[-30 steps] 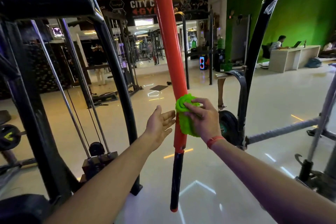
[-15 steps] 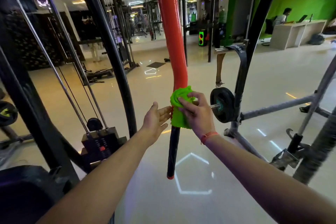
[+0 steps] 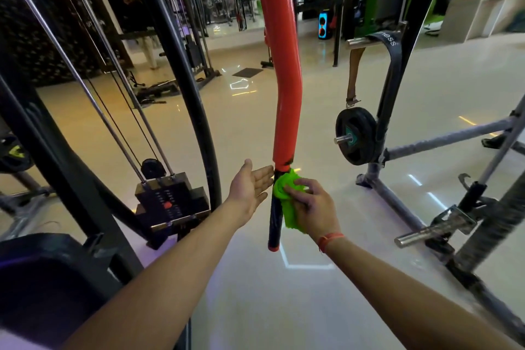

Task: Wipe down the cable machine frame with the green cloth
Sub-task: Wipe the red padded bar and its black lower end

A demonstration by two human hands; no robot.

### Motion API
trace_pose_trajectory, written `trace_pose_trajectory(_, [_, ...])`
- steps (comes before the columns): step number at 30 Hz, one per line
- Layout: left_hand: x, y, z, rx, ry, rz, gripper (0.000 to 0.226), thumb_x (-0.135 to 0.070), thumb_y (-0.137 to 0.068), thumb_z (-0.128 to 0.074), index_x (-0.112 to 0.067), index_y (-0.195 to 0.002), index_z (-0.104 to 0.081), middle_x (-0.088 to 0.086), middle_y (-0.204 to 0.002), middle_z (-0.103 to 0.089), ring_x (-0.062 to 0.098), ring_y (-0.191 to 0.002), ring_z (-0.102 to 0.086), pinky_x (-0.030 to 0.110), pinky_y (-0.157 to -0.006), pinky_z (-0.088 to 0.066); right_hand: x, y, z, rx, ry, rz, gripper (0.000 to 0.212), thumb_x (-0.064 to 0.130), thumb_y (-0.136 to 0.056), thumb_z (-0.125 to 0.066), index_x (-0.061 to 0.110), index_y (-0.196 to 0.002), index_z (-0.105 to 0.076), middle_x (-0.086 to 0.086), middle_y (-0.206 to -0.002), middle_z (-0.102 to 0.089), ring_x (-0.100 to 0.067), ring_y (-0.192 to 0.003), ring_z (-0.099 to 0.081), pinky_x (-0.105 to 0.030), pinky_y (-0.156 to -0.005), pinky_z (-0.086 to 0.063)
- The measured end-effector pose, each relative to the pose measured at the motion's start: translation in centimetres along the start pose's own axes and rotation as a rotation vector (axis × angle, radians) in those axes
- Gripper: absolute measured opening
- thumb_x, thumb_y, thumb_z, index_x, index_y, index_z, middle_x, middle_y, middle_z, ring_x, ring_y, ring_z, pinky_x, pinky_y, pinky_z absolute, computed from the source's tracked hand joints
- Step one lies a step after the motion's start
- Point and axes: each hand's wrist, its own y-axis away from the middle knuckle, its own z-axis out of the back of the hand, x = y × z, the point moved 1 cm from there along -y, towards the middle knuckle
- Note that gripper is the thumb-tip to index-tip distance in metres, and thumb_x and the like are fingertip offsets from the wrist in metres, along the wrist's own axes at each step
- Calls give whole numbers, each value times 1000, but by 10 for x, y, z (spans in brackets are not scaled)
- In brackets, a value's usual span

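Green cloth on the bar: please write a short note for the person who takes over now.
Right hand holds the green cloth against the hanging bar's black grip, just below the orange section.
Left hand is open, fingers straight, beside the bar at the same height.
Done: cannot be judged from this view.
Left: the black grip down to its orange end cap; probably the black frame tubes at left too.

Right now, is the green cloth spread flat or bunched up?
Bunched up. The green cloth sits as a crumpled wad under the right hand, pressed against the bar, with a loose end hanging below.
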Motion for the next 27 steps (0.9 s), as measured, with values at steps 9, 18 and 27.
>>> trace_pose_trajectory(9, [23, 1, 17, -19, -20, 60, 73, -56, -106, -14, -6, -140, -55, 11, -146, -55, 24, -139, -48, 42, -121, -26, 12, 8, -19, -6, -63, -52, 36, 32, -90, -73, 19, -123, -72, 2, -123, -57, -24, -105, -63, -16, -96, -49])
trace_pose_trajectory(18, [27, 1, 16, -10, -23, 62, 72, -54, -107, -14, -5, -142, -53, 12, -149, -51, 26, -142, -44, 41, -121, -27, 31, 7, -15, -4, -84, -143, 37, 9, -91, -72, 22, -125, -71, 6, -108, -49, -10, -101, -51, -28, -94, -51])
trace_pose_trajectory(27, [32, -5, 13, 24, -15, 89, 73, -55, -107, -14, -5, -140, -56, 8, -140, -60, 26, -130, -55, 39, -113, -36, 23, 10, -16, -30, -142, -285, 29, 2, -88, -72, 15, -114, -77, 2, -108, -53, -18, -103, -57, -4, -92, -41])
